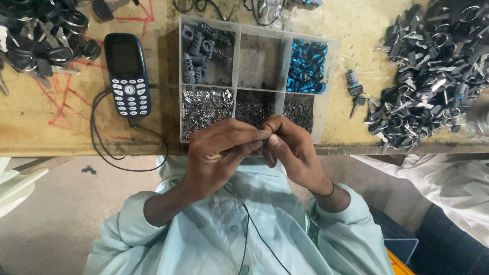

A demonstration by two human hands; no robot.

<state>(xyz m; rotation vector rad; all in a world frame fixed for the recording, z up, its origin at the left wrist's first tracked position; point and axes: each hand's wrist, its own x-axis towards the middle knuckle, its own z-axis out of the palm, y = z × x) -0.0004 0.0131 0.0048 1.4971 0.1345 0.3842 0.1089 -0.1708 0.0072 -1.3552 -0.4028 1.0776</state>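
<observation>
Head view: two hands (254, 147) pinch one small part together above one six-compartment tray (237, 56).

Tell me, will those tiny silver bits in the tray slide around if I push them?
Probably: the silver bits lie in a loose heap. They look light and fiddly to pinch. The tray walls should hold them in.

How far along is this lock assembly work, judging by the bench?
Done, apparently: a big heap of keyed lock cylinders at right, another pile at far left. In hand: the left hand and right hand pinch a small dark part together over the compartment tray. Left: grey cylinders, blue rings and metal bits still fill the tray.
</observation>
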